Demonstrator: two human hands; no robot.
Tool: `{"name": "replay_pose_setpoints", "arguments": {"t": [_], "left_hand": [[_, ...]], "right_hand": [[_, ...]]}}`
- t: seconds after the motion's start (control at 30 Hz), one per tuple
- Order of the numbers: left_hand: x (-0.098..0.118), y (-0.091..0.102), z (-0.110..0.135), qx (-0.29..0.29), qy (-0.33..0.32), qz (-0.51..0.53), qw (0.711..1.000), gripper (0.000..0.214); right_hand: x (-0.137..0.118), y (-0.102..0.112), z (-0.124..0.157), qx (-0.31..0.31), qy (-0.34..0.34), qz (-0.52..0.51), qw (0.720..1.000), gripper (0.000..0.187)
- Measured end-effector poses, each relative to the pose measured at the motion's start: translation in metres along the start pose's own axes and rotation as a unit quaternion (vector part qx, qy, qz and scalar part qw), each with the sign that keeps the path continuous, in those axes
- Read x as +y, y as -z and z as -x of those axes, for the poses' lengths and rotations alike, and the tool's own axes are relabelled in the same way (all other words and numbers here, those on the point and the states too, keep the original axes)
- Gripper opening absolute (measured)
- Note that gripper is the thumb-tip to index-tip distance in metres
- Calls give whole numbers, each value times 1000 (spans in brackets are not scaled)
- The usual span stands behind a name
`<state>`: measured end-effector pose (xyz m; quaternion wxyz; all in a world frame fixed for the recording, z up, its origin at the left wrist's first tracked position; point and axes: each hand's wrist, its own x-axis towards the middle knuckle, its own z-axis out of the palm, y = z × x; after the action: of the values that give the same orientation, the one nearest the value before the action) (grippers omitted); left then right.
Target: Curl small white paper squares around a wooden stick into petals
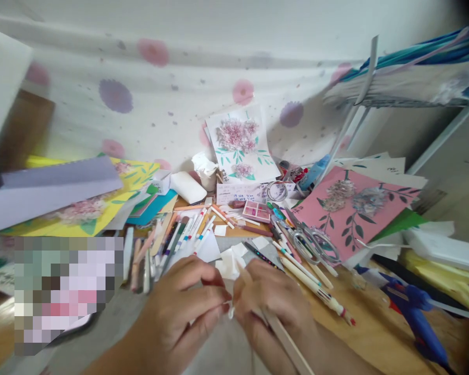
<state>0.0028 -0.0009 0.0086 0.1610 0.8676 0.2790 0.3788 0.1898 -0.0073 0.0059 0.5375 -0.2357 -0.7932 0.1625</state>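
My left hand (187, 307) is closed, with thumb and forefinger pinched on a small twisted white piece of paper (231, 311). Facing it, my right hand (275, 307) is closed around a pale wooden stick (283, 338), which slants through the fist and comes out below. Its fingertips meet those of the left hand at the white piece; whether they grip it too is hidden. Just beyond the hands lie white paper squares (231, 260) on a grey mat (113, 317).
Markers (187, 234) crowd the left, scissors (315, 245) and a long pen (316, 289) the right. A blue glue gun (412, 312) lies far right. Flower pictures on white (244, 151), pink (347, 208) and yellow paper (140, 172) surround the desk. A pink palette (257, 212) sits behind.
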Motion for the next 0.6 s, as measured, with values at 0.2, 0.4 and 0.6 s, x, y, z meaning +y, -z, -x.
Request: {"name": "replay_pose_setpoints", "arguments": {"t": [0.2, 0.4, 0.6], "left_hand": [[-1, 0, 0, -5, -2, -8, 1000, 20], [-1, 1, -1, -1, 10, 1, 1000, 22], [-3, 0, 1, 26, 19, 5, 999, 15]], "right_hand": [[1, 0, -2, 34, -1, 85, 996, 24], [1, -1, 1, -20, 30, 22, 999, 24], [2, 7, -3, 34, -25, 56, 998, 26]]}}
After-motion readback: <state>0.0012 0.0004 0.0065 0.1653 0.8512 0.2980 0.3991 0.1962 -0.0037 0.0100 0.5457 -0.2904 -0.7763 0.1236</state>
